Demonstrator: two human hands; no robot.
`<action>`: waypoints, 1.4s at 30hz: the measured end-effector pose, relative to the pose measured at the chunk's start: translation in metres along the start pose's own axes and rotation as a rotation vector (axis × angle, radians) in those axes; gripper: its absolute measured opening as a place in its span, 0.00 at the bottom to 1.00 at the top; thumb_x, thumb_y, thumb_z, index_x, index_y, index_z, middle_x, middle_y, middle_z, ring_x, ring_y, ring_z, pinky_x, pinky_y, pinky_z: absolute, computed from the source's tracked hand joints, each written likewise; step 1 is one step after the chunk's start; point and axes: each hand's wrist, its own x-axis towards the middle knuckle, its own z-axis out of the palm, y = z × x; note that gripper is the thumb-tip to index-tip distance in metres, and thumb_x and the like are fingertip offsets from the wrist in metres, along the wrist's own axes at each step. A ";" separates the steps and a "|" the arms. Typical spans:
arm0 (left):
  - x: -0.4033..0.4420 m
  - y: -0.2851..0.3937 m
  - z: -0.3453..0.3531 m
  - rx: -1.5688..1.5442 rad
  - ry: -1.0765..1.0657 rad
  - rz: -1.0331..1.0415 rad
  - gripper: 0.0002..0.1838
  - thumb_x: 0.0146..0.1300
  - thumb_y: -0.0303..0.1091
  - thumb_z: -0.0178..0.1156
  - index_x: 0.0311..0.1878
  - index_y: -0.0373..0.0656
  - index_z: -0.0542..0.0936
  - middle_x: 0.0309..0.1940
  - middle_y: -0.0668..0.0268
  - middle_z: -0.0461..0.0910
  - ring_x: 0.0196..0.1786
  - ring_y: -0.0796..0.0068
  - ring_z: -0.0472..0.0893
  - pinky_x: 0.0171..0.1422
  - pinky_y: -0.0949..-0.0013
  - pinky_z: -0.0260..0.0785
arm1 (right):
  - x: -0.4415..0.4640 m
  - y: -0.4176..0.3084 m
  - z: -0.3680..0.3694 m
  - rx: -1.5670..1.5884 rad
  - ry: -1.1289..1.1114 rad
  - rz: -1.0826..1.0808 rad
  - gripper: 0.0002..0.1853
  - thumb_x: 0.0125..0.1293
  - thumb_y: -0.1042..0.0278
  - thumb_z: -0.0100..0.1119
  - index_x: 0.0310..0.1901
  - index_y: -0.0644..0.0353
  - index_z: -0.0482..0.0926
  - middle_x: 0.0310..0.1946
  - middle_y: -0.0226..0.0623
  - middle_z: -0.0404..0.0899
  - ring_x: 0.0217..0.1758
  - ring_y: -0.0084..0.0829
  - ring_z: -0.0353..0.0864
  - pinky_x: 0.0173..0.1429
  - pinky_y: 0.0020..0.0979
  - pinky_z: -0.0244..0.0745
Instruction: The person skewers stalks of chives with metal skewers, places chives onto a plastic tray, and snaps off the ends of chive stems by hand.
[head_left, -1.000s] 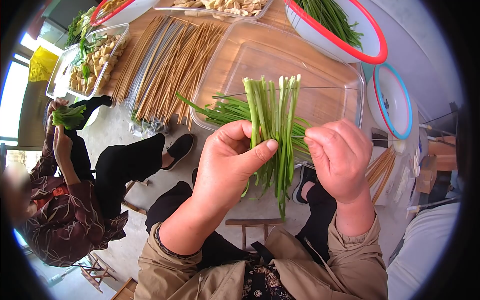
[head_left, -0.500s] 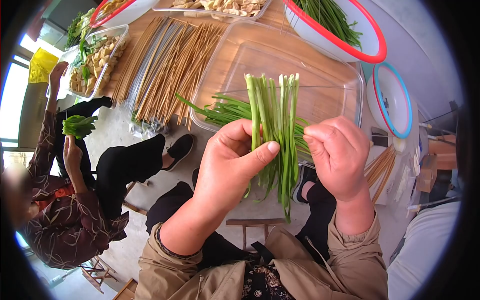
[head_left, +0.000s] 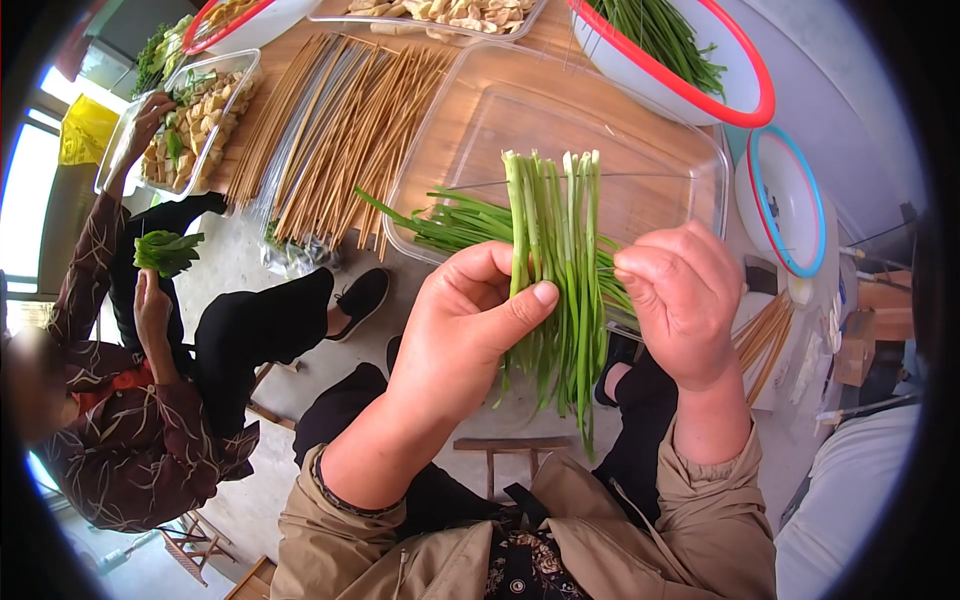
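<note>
My left hand point(head_left: 465, 315) is closed round a bunch of garlic chives point(head_left: 565, 270), thumb across the front. The pale cut ends point up and away, and the green leaves hang down. Just right of the bunch, my right hand point(head_left: 685, 290) is pinched, thumb against fingers; what it holds, if anything, is hidden. Beyond both hands lies a clear plastic tray point(head_left: 640, 110), with more green chives point(head_left: 460, 222) at its near edge. A thin dark line, perhaps a thin skewer, runs across the tray level with the upper stems.
Wooden skewers point(head_left: 350, 140) lie on the table left of the tray. A red-rimmed basin point(head_left: 750, 90) of chives stands at back right, near a blue-rimmed basin point(head_left: 815, 220). At left, a person point(head_left: 140, 430) holds green leaves point(head_left: 168, 253) and reaches to a food container point(head_left: 205, 140).
The chive bunch has shifted slightly right with my left hand, its stems closer together. My right hand stays pinched beside it. The other person's raised hand has moved onto the food container.
</note>
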 end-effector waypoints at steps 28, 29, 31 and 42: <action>0.001 -0.002 -0.002 -0.018 -0.014 0.019 0.05 0.64 0.21 0.60 0.42 0.40 0.78 0.38 0.69 0.81 0.40 0.82 0.78 0.48 0.74 0.71 | 0.002 0.009 0.000 -0.081 -0.003 -0.109 0.07 0.49 0.70 0.65 0.32 0.51 0.79 0.28 0.23 0.76 0.29 0.27 0.72 0.41 0.32 0.59; 0.001 -0.002 -0.001 -0.018 -0.009 0.014 0.05 0.64 0.21 0.60 0.41 0.40 0.78 0.38 0.69 0.81 0.40 0.83 0.78 0.49 0.75 0.71 | 0.002 0.009 0.000 -0.081 -0.003 -0.109 0.07 0.49 0.70 0.65 0.32 0.51 0.79 0.28 0.23 0.76 0.29 0.27 0.72 0.41 0.32 0.59; 0.001 -0.002 -0.001 -0.019 -0.003 0.009 0.05 0.63 0.20 0.60 0.41 0.40 0.78 0.38 0.69 0.81 0.41 0.83 0.78 0.49 0.75 0.71 | 0.002 0.008 0.000 -0.099 0.005 -0.112 0.06 0.49 0.71 0.64 0.31 0.52 0.79 0.27 0.23 0.76 0.28 0.26 0.72 0.41 0.32 0.59; 0.000 -0.004 0.001 0.007 0.045 0.043 0.07 0.62 0.19 0.62 0.41 0.40 0.79 0.39 0.71 0.82 0.42 0.84 0.78 0.51 0.76 0.70 | 0.002 0.005 -0.002 -0.136 0.025 -0.115 0.05 0.49 0.71 0.64 0.29 0.54 0.79 0.26 0.24 0.76 0.27 0.26 0.72 0.40 0.32 0.59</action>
